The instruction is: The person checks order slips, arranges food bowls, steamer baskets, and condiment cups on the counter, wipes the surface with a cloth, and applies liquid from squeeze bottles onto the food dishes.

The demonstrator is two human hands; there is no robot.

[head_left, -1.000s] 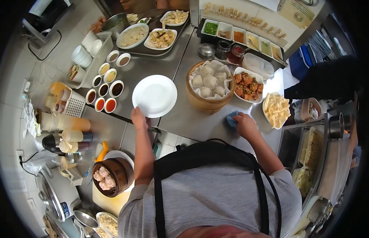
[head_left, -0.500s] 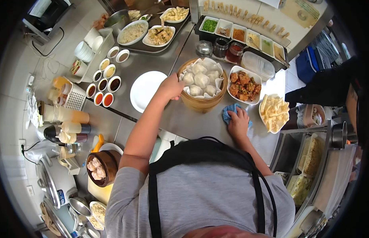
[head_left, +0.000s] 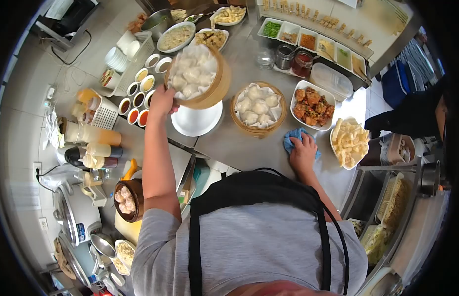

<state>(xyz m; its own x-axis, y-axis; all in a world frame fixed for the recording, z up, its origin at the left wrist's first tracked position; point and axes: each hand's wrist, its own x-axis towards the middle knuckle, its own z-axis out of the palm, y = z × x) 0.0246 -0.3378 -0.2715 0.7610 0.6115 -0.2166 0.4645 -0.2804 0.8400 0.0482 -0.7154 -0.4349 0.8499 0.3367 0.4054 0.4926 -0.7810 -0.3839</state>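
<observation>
Up in the air went the eye, to the steamer [head_left: 221,79], and the left hand [head_left: 164,102] had it: thumb and fingers clamped on the near left of its rim, part of the grip hidden. It was tilted, the white-lined dumplings [head_left: 192,74] inside showing their tops, and it hung above the far part of the plate [head_left: 197,123], a little blurred. Over on the other side, the right hand [head_left: 303,150] lay on the blue cloth [head_left: 291,140], fingers across it; whether they pinched it or merely pressed it to the counter [head_left: 261,153], you could not tell. Between the two hands stood a second steamer [head_left: 259,132], upright, full of dumplings too. Beyond the cloth sat the bowl [head_left: 315,127] of glazed pieces, with the crisps [head_left: 349,140] just to its right, and away left the sauce cups [head_left: 133,123] stood clustered near the plate.
</observation>
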